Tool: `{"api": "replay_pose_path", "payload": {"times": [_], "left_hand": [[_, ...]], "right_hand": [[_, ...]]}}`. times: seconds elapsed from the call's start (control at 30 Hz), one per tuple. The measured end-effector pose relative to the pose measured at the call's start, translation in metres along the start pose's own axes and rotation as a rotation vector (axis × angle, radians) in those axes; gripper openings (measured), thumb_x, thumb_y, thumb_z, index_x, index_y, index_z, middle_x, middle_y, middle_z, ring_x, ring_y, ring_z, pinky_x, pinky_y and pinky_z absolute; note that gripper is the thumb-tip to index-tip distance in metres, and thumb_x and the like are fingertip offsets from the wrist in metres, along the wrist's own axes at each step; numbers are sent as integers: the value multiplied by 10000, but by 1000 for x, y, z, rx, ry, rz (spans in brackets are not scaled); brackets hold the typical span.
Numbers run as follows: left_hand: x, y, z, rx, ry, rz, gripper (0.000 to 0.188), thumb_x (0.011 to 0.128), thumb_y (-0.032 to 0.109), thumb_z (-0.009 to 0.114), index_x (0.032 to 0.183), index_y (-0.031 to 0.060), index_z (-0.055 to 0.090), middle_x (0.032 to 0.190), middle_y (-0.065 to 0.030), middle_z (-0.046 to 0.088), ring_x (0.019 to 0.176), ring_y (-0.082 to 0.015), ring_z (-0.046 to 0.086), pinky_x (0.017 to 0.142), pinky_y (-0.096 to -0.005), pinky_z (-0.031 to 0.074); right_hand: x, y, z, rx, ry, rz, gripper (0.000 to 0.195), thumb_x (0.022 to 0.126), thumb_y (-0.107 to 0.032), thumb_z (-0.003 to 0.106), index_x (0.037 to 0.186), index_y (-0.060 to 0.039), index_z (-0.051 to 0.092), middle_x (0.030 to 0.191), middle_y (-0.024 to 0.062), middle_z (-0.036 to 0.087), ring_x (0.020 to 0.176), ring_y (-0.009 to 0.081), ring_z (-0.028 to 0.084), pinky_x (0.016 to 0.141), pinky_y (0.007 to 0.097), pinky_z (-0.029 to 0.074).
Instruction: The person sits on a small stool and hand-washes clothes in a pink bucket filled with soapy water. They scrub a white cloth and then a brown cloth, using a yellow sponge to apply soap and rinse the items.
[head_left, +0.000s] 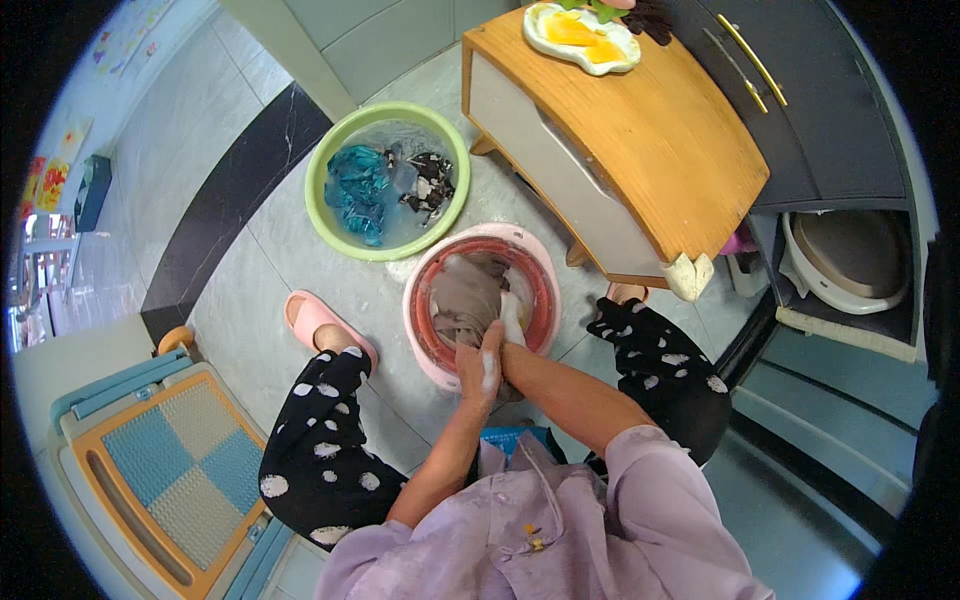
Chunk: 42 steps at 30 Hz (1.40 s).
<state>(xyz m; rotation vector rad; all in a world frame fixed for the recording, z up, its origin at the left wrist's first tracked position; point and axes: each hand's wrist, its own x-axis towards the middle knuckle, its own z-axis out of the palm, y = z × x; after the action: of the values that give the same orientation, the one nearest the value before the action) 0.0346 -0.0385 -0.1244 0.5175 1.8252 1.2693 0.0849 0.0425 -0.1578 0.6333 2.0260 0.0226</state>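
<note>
Between my feet a pink basin with a red inner ring stands on the floor. A wet grey-brown cloth lies in it, bunched up towards my hands, with a white cloth beside it on the right. My left hand, with some suds on it, presses against the gathered cloth at the basin's near rim. My right hand meets it there, mostly hidden behind the left one and the forearm. Which fingers grip the cloth cannot be made out.
Beyond the basin, a green tub holds water with teal and black-and-white clothes. At the right stands a wooden-topped cabinet with a padded corner. A folding children's table is at the lower left. Pink slippers are on my feet.
</note>
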Motion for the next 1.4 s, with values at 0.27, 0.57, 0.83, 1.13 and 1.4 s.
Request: {"api": "replay_pose_path", "payload": {"times": [0.27,0.57,0.83,1.13,1.4], "left_hand": [[23,-30,-35,-486,-281,-735,454,891,347,608,1154,-22,623,1047,-103,669,942,-260,641,867,-339,503],[29,-66,-51,-1236,-538,-752,423,946,345,524,1215,22,574,1129,-116,645,1000,-271,633,895,-390,520],[16,-59,-45,-1180,-459,-651,310,974,267,481,1161,45,591,1050,-124,662,959,-278,644,868,-427,535],[21,-3,-55,-979,-340,-949,266,917,232,525,1065,44,642,938,-119,699,852,-288,683,802,-442,567],[42,-61,-61,-1162,-482,-649,444,930,394,519,1221,62,563,1104,-95,644,1023,-265,623,907,-426,511]], "right_hand": [[-38,-30,10,258,162,-166,469,896,-194,564,1352,-90,519,1222,85,584,1135,244,555,933,384,433],[-54,-8,-47,3141,-492,-1062,406,940,-253,615,1315,-180,476,1064,56,556,879,148,564,783,328,495],[18,6,-62,2151,1107,-213,436,916,-184,600,1334,-175,476,954,55,547,799,164,544,716,336,487],[-3,24,-39,810,1018,74,472,865,-211,565,1335,-238,529,1029,101,578,998,274,567,874,427,445],[-71,2,-43,1558,984,-147,529,909,-376,612,1351,-105,509,1267,154,578,1259,301,474,1101,459,270]]}}
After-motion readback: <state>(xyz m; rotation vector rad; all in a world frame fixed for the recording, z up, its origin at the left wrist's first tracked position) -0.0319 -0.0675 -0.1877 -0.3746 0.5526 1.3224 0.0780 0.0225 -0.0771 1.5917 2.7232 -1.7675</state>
